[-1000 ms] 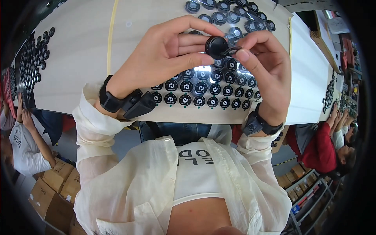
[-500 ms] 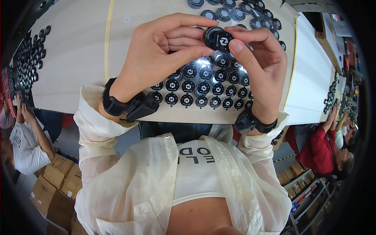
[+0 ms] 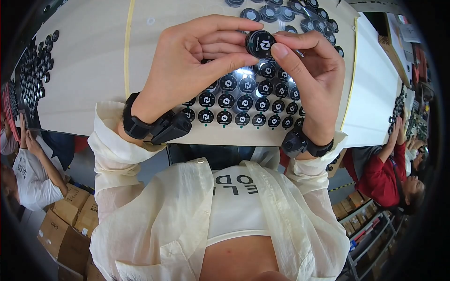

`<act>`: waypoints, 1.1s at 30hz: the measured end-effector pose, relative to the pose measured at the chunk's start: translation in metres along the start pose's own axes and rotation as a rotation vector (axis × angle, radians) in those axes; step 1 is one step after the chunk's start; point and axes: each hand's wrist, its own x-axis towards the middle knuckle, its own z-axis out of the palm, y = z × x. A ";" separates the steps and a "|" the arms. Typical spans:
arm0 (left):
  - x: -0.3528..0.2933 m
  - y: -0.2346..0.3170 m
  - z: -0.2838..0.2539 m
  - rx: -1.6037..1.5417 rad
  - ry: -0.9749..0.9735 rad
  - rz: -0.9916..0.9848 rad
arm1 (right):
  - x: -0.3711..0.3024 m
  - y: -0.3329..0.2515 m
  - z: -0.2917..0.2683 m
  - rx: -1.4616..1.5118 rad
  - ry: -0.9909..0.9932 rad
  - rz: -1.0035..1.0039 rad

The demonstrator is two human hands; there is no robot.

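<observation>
Held disc (image 3: 260,44): glossy, plastic-looking. Tabletop (image 3: 89,79): smooth, matt. Open shirt (image 3: 150,225): sheer cloth. Boxes (image 3: 58,234): matt cardboard.

Top-edge discs (image 3: 234,2) cut off, underside of held disc (image 3: 260,44) hidden, far-right pieces (image 3: 399,107) blurred

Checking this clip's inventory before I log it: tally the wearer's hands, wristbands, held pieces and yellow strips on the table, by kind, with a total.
Hands: 2 (left hand, right hand)
Black wristbands: 2 (left wristband, right wristband)
Held round black piece, marked disc counted with it: 1
Yellow strips: 2 (left strip, right strip)
Total: 7
</observation>
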 end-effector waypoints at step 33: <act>0.204 -0.016 -0.154 0.857 -0.091 0.497 | -0.009 -0.008 -0.050 -0.759 0.016 -0.192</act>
